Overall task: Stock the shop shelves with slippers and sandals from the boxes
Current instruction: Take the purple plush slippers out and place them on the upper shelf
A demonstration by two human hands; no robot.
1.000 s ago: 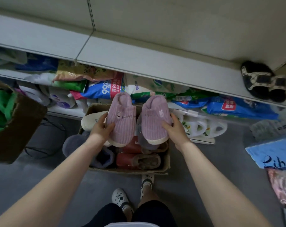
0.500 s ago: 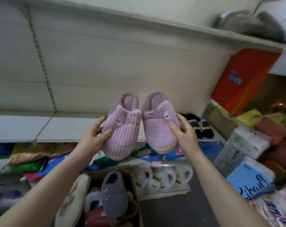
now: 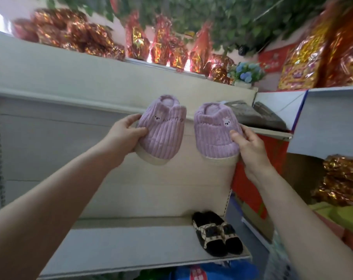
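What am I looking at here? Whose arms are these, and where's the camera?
No machine here: a person wears a wide-angle camera on the head, so the view is theirs and the two bare arms are their own. The left hand grips the left lilac slipper, and the right hand grips the right lilac slipper. Both are held up in front of the upper shelf. On the lower shelf stands a pair of black sandals. Foil-wrapped packs sit on top of the unit.
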